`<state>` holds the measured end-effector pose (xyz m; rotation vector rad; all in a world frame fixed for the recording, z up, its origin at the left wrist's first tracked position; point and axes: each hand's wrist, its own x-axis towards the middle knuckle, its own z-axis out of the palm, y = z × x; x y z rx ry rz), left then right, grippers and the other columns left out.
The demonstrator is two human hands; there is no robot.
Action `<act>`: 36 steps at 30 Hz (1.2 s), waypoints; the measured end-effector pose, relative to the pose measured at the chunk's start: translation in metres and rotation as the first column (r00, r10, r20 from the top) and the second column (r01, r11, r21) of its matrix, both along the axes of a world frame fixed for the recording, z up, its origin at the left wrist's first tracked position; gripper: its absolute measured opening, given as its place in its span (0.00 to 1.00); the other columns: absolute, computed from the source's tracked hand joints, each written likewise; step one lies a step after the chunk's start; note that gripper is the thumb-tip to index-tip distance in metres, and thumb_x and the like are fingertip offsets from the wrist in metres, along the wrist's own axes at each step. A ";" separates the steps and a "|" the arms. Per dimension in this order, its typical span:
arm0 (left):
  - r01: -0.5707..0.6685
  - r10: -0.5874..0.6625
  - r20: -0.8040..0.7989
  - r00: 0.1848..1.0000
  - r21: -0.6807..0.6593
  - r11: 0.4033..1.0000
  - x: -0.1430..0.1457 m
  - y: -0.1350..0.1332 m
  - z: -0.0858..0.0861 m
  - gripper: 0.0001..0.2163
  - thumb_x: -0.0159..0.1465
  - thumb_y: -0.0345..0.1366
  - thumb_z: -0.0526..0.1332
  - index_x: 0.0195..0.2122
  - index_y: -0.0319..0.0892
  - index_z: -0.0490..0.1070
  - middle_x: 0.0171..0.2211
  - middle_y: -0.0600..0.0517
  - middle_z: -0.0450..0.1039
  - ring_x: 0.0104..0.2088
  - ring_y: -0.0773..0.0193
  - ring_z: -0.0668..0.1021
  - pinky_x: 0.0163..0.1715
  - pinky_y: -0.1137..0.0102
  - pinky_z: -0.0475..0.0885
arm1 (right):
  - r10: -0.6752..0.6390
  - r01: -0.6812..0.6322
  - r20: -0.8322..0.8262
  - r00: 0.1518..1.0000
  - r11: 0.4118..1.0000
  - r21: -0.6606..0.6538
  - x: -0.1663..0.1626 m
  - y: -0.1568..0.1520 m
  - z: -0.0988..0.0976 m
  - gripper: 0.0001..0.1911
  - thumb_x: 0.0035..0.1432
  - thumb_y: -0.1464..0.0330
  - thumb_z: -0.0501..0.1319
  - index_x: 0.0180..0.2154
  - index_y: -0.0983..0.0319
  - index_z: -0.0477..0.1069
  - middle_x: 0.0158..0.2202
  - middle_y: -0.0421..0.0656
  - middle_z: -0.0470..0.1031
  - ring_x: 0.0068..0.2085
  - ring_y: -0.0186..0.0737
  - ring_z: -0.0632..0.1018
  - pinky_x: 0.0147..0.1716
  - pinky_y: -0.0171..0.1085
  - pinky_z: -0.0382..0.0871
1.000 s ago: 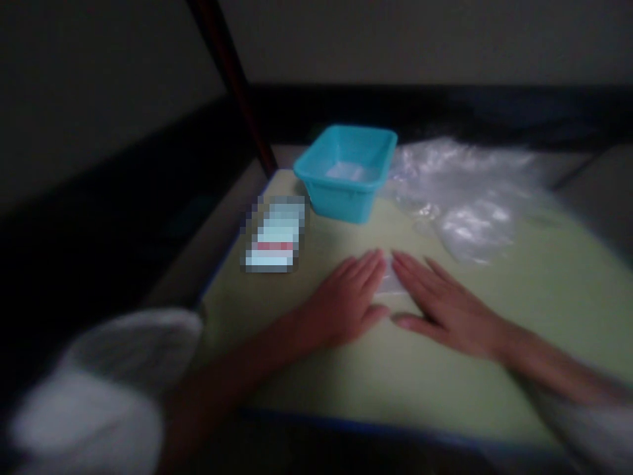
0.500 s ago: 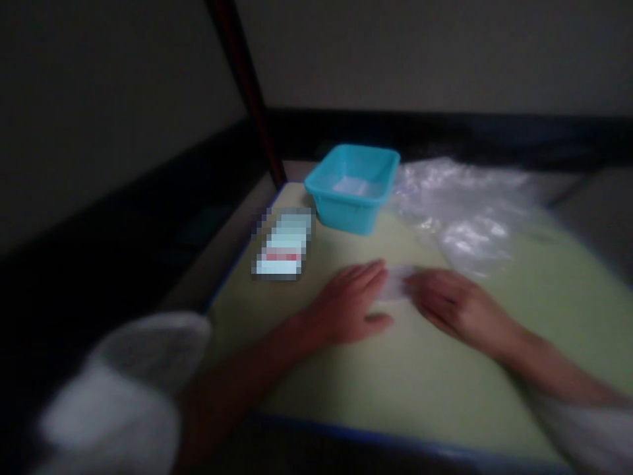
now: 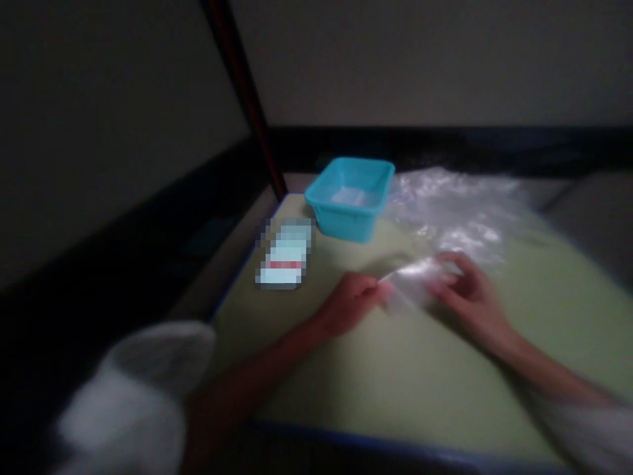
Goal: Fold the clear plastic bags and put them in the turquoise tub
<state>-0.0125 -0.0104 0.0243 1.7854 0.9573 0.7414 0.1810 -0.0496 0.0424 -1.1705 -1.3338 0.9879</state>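
Note:
A small clear plastic bag (image 3: 410,280) is stretched between my two hands, just above the table. My left hand (image 3: 353,300) is closed and pinches its left edge. On the other side, my right hand (image 3: 465,287) grips the bag between thumb and fingers, which are a little blurred. Light glints off the top of the plastic. Whether anything lies inside the bag is too blurred to tell.
A turquoise plastic basin (image 3: 346,221) with something whitish in it stands at the back of the yellow-green table (image 3: 376,376). To its right lies a heap of clear plastic bags (image 3: 455,204). A phone with a lit, pixelated screen (image 3: 287,254) lies at the left edge.
Half a second ago both hands lay over the flat plastic piece on the table, left fingers outstretched. Now the bag is lifted and held between them, with my left fingers closed on its edge.

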 end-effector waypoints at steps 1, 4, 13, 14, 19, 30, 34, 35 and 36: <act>-0.004 0.010 0.070 0.997 -0.082 0.997 0.001 0.001 -0.001 0.17 0.61 0.43 0.55 0.23 0.36 0.74 0.21 0.50 0.74 0.25 0.63 0.76 0.28 0.72 0.68 | -0.011 0.010 -0.031 0.999 1.000 -0.030 -0.002 0.001 -0.001 0.19 0.47 0.62 0.66 0.39 0.57 0.62 0.20 0.34 0.71 0.18 0.35 0.73 0.15 0.32 0.65; -0.009 0.057 0.179 0.982 -0.259 0.966 0.002 0.003 -0.004 0.16 0.58 0.44 0.59 0.25 0.35 0.76 0.25 0.46 0.78 0.29 0.60 0.79 0.32 0.69 0.71 | -0.065 0.061 -0.063 0.996 0.996 -0.067 -0.009 0.003 -0.003 0.20 0.46 0.65 0.67 0.40 0.58 0.61 0.19 0.33 0.71 0.17 0.34 0.71 0.13 0.32 0.64; -0.070 0.181 0.272 0.945 -0.375 0.925 0.001 0.006 -0.008 0.15 0.55 0.44 0.62 0.29 0.34 0.76 0.26 0.45 0.78 0.33 0.56 0.80 0.37 0.64 0.73 | -0.090 0.086 -0.068 0.994 0.995 -0.056 -0.014 0.004 -0.005 0.19 0.46 0.67 0.67 0.39 0.58 0.62 0.20 0.34 0.71 0.17 0.34 0.71 0.13 0.31 0.63; -0.071 0.186 0.277 0.943 -0.381 0.922 0.001 0.007 -0.008 0.15 0.55 0.44 0.62 0.29 0.34 0.76 0.27 0.45 0.78 0.33 0.56 0.80 0.38 0.64 0.74 | -0.093 0.089 -0.067 0.993 0.994 -0.061 -0.014 0.005 -0.005 0.19 0.46 0.67 0.67 0.39 0.59 0.62 0.20 0.34 0.71 0.17 0.34 0.71 0.13 0.31 0.63; -0.103 0.251 0.317 0.915 -0.417 0.903 0.001 0.007 -0.006 0.12 0.54 0.41 0.64 0.28 0.34 0.76 0.26 0.47 0.78 0.30 0.59 0.81 0.36 0.67 0.74 | -0.106 0.097 -0.098 0.990 0.991 -0.094 -0.012 0.005 -0.006 0.21 0.46 0.66 0.67 0.41 0.59 0.61 0.19 0.34 0.71 0.16 0.33 0.70 0.11 0.31 0.62; -0.233 0.394 0.378 0.837 -0.405 0.884 0.005 0.008 0.000 0.12 0.57 0.42 0.63 0.30 0.35 0.75 0.31 0.46 0.79 0.33 0.61 0.81 0.37 0.68 0.73 | -0.220 0.209 -0.100 0.970 0.971 -0.115 -0.006 0.005 0.001 0.28 0.42 0.65 0.70 0.45 0.60 0.64 0.20 0.35 0.74 0.18 0.33 0.71 0.14 0.30 0.63; -0.286 0.495 0.444 0.747 -0.457 0.842 -0.001 0.028 0.007 0.11 0.58 0.40 0.61 0.36 0.37 0.72 0.40 0.43 0.78 0.41 0.58 0.80 0.42 0.65 0.72 | -0.231 0.229 -0.015 0.973 0.971 -0.064 -0.007 0.011 0.016 0.24 0.43 0.65 0.69 0.42 0.60 0.65 0.16 0.32 0.69 0.16 0.31 0.68 0.13 0.29 0.60; -0.282 0.516 0.471 0.716 -0.482 0.830 -0.004 0.033 0.010 0.10 0.58 0.39 0.61 0.36 0.37 0.71 0.41 0.42 0.77 0.42 0.58 0.80 0.43 0.65 0.71 | -0.220 0.220 0.000 0.975 0.974 -0.049 -0.007 0.014 0.020 0.23 0.43 0.65 0.69 0.42 0.60 0.65 0.16 0.31 0.69 0.15 0.31 0.67 0.13 0.29 0.60; -0.272 0.535 0.500 0.681 -0.506 0.819 -0.006 0.038 0.012 0.09 0.58 0.38 0.61 0.37 0.38 0.70 0.42 0.43 0.77 0.42 0.59 0.79 0.44 0.64 0.71 | -0.204 0.204 0.014 0.979 0.978 -0.033 -0.007 0.018 0.025 0.22 0.43 0.65 0.69 0.41 0.60 0.65 0.16 0.32 0.69 0.15 0.31 0.67 0.13 0.29 0.60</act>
